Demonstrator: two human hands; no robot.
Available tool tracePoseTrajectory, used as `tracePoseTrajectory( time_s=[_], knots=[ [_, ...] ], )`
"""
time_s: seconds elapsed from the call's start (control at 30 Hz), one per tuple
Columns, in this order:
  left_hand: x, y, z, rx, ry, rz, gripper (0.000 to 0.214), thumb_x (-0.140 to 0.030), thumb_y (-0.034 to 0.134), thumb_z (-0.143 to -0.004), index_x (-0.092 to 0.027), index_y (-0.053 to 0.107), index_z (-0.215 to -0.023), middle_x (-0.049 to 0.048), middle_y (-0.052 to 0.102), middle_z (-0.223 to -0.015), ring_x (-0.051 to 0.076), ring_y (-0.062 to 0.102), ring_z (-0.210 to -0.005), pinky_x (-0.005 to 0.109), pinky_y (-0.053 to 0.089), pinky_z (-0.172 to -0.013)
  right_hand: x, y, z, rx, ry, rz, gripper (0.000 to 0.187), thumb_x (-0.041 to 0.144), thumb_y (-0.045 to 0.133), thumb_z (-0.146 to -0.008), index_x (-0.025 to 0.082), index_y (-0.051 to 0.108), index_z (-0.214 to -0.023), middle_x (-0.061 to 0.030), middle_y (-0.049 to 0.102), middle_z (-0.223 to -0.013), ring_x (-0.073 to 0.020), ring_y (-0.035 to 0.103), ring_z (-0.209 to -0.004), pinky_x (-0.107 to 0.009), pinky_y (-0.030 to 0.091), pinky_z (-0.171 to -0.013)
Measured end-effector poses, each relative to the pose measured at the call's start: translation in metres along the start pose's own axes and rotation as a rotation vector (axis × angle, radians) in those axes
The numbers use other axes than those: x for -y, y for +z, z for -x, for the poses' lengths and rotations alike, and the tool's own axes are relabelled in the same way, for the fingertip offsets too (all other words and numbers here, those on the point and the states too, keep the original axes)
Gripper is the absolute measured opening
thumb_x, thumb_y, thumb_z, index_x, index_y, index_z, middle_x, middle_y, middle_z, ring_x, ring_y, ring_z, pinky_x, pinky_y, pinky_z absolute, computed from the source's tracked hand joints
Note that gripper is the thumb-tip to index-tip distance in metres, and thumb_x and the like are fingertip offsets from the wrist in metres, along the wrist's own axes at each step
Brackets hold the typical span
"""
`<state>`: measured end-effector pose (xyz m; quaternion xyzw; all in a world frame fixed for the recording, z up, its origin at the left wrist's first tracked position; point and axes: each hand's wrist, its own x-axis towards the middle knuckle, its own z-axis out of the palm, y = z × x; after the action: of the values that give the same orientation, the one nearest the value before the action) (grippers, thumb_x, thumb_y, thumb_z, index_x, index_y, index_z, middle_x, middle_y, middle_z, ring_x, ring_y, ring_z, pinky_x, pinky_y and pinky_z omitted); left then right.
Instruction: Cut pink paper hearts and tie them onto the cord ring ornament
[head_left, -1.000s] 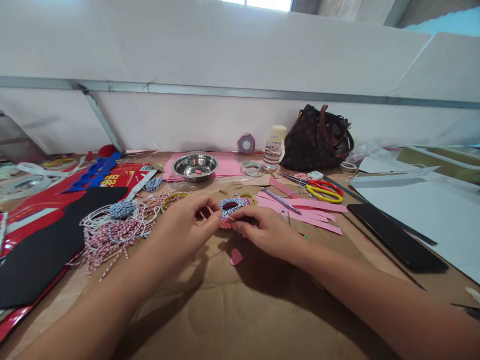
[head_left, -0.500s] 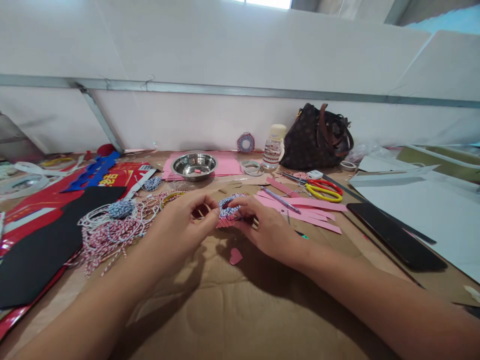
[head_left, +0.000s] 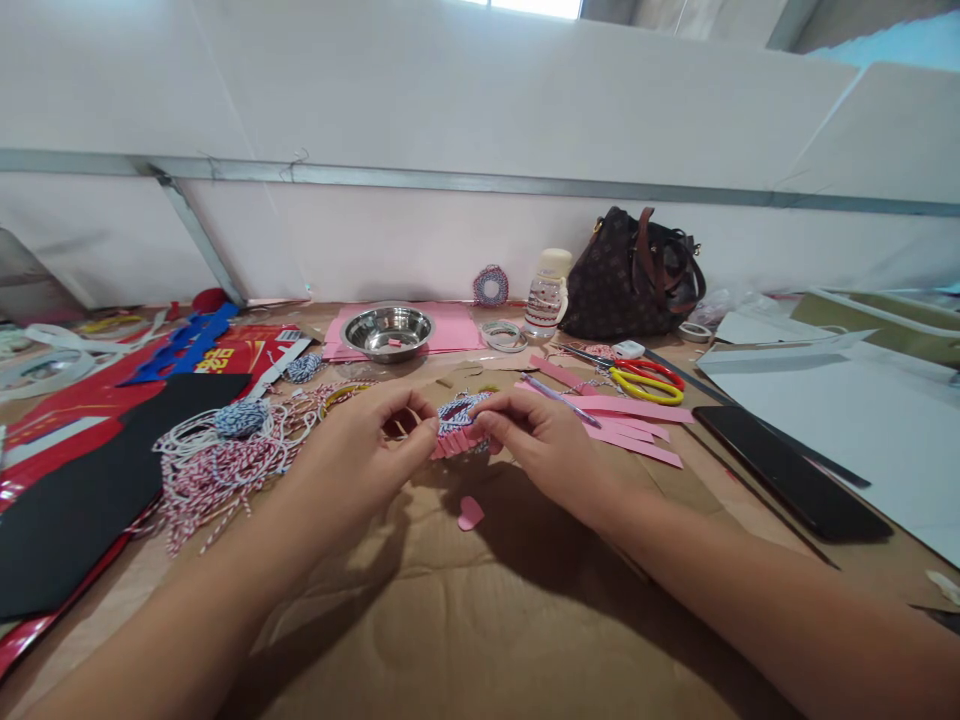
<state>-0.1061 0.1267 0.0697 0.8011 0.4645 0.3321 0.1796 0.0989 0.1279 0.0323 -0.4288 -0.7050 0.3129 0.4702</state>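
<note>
A small ring of blue-and-white twisted cord [head_left: 454, 412] with a pleated pink paper edge [head_left: 452, 442] is held just above the cardboard. My left hand [head_left: 382, 430] pinches its left side between thumb and fingers. On the right side, my right hand [head_left: 529, 432] grips the cord with thumb and forefinger. Fingertips partly hide the ring. Below it on the cardboard [head_left: 450, 620] lies a pink paper heart [head_left: 470, 513].
Tangled red-and-white cord [head_left: 217, 465] lies left. Behind are a steel bowl [head_left: 388, 333], a bottle [head_left: 546, 295] and a handbag [head_left: 634, 275]. To the right are pink paper strips [head_left: 630, 425], yellow-and-red scissors [head_left: 646, 385], a pen [head_left: 561, 398] and a phone [head_left: 787, 470].
My right hand has shifted its fingers along the cord ring, and the ring has tilted so more of the pink pleats show. My left hand has stayed almost still.
</note>
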Motion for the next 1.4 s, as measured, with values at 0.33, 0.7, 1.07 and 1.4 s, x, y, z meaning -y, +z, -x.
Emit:
tracePoseTrajectory(
  time_s=[0.33,0.7,1.07,1.4],
  knots=[
    [-0.004,0.0,0.002,0.146,-0.026,0.102,0.019,-0.035,0.051,-0.085,-0.022,0.062,-0.078,0.0001,0.067,-0.078,0.02,0.061,-0.076,0.032,0.044,-0.068,-0.005,0.001,-0.008,-0.115,0.159,-0.322,0.019,0.037,0.065,-0.087,0.018,0.061,-0.087,0.004,0.059,-0.068,-0.0111,0.054,-0.063,-0.026,0.044,-0.063],
    [-0.006,0.0,0.006,0.346,-0.071,0.196,0.018,-0.034,0.048,-0.09,-0.023,0.062,-0.085,-0.0006,0.064,-0.085,0.02,0.059,-0.08,0.031,0.043,-0.069,0.007,-0.006,-0.012,-0.115,0.17,-0.594,0.023,0.037,0.068,-0.085,0.018,0.056,-0.078,0.0058,0.053,-0.066,-0.0086,0.048,-0.059,-0.023,0.04,-0.058],
    [-0.003,-0.001,0.011,0.307,0.024,0.156,0.014,-0.028,0.048,-0.09,-0.025,0.061,-0.086,-0.0012,0.064,-0.091,0.019,0.058,-0.084,0.032,0.043,-0.072,0.015,-0.004,-0.003,0.088,0.11,-0.304,0.01,0.028,0.063,-0.09,0.019,0.068,-0.092,-0.0018,0.071,-0.092,-0.0143,0.065,-0.085,-0.031,0.05,-0.08],
    [-0.004,-0.012,0.005,0.117,0.114,0.056,0.016,-0.028,0.056,-0.089,-0.023,0.064,-0.077,-0.0031,0.061,-0.078,0.016,0.055,-0.075,0.028,0.04,-0.065,0.005,0.01,0.004,0.25,0.058,-0.21,0.034,0.009,0.053,-0.091,0.02,0.055,-0.124,-0.0048,0.067,-0.108,-0.0145,0.064,-0.1,-0.033,0.052,-0.09]
  ],
)
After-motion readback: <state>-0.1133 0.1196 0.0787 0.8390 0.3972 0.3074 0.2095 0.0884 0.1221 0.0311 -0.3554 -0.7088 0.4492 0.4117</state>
